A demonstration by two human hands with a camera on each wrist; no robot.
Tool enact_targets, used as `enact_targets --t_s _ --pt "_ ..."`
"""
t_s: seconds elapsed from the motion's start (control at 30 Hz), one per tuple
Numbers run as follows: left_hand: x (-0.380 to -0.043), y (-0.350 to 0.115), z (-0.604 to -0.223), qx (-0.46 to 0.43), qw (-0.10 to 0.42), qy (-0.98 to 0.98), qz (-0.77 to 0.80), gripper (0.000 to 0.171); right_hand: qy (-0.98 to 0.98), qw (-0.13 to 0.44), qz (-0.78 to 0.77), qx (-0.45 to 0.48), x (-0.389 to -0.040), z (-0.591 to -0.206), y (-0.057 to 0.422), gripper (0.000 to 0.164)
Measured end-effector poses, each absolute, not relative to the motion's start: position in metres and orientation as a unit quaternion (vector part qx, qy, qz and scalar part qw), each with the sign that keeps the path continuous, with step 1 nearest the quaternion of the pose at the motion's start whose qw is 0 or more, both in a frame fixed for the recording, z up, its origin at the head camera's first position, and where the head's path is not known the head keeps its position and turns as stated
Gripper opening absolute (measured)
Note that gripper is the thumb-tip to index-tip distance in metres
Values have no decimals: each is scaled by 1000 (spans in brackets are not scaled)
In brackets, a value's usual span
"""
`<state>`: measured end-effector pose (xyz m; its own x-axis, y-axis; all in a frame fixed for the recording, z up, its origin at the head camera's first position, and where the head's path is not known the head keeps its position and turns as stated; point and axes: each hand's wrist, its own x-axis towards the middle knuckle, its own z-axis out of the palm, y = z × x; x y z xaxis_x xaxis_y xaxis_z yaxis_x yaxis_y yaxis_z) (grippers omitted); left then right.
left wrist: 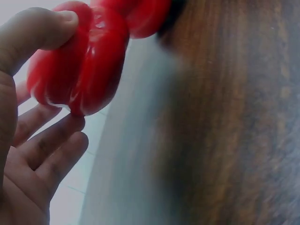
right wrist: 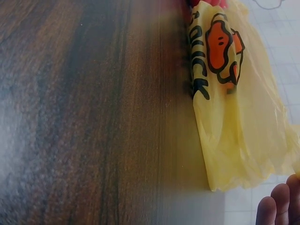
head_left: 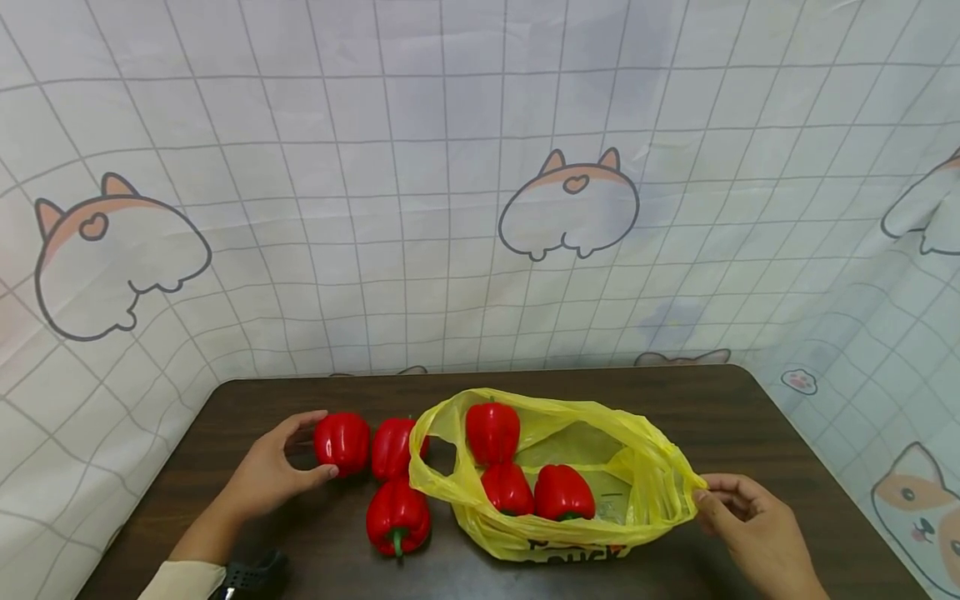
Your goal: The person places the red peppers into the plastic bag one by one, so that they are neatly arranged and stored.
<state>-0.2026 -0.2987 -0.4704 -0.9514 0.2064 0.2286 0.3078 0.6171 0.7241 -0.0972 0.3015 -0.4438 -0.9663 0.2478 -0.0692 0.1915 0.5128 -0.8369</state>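
My left hand (head_left: pixel 272 471) holds a red bell pepper (head_left: pixel 342 443) at the table's left side, thumb on the near side and fingers at the far side. In the left wrist view the thumb lies on that pepper's (left wrist: pixel 86 61) glossy skin. Just right of it are a second bell pepper (head_left: pixel 392 450) and a third (head_left: pixel 398 515) with its green stem facing me. My right hand (head_left: pixel 757 529) pinches the right rim of a yellow plastic bag (head_left: pixel 660 483), whose mouth gapes open. Inside the bag are three more bell peppers, one (head_left: pixel 492 433) at the back.
All this stands on a dark wood-grain table (head_left: pixel 600 386). A white grid-patterned cloth (head_left: pixel 420 208) with cartoon animals hangs behind and at the sides. A dark strap (head_left: pixel 251 575) is on the left wrist. Black lettering and an orange figure (right wrist: pixel 218 47) mark the bag's front.
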Motion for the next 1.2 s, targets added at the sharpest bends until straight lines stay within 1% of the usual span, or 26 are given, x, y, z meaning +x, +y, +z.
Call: enact_targets --t_s 0.4,0.63,0.87,1.0,1.2 --pt "-199 -292 -441 -161 109 -892 -409 77 -870 41 480 -109 -96 -444 300 50" --pt "-198 -279 -423 -167 106 -895 -399 78 -870 54 479 -101 -96 -445 298 48" --pt "-200 -268 -412 -180 106 -894 -397 75 -867 46 484 -109 -96 -444 298 51" --pt "-200 -260 -408 -193 111 -891 -397 73 -869 43 480 -107 -96 -443 298 50" --pt "-201 -244 -399 -211 105 -888 -395 73 -873 42 473 -108 -97 -442 299 49"
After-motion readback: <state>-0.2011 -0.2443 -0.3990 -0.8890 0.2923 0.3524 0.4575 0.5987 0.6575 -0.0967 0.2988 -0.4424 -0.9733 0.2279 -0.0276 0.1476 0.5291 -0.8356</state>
